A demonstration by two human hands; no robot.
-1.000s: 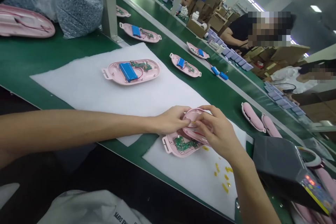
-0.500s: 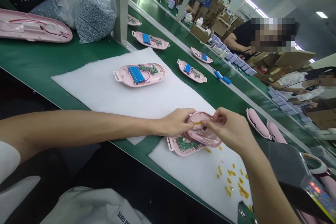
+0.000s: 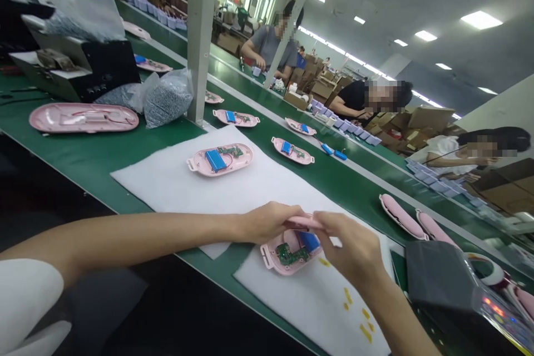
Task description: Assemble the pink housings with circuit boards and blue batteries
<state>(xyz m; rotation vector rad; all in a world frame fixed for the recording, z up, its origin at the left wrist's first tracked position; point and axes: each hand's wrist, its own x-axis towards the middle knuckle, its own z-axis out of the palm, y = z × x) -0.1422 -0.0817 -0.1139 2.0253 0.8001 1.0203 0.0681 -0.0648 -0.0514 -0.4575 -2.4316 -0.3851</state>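
My left hand [image 3: 267, 221] and my right hand [image 3: 350, 245] both pinch a pink plastic cover [image 3: 306, 223], held flat above an open pink shell [image 3: 287, 253]. That shell lies on a white foam sheet [image 3: 308, 295] and shows a green circuit board and a blue battery. Small yellow tape pieces [image 3: 354, 306] are scattered on the sheet near my right wrist. A second open pink shell [image 3: 219, 159] with a blue battery rests on a larger white sheet [image 3: 175, 183] farther back.
More pink shells [image 3: 292, 151] ride the green conveyor [image 3: 359, 178]. A large pink housing [image 3: 83, 117] and a bag of small parts [image 3: 164, 97] sit at left by a grey post [image 3: 202, 39]. A dark device [image 3: 450, 283] stands at right. Other people work across the belt.
The camera tilted up, showing more of the hall. The pink cover has turned from tilted open to level over the shell, still held in both hands.
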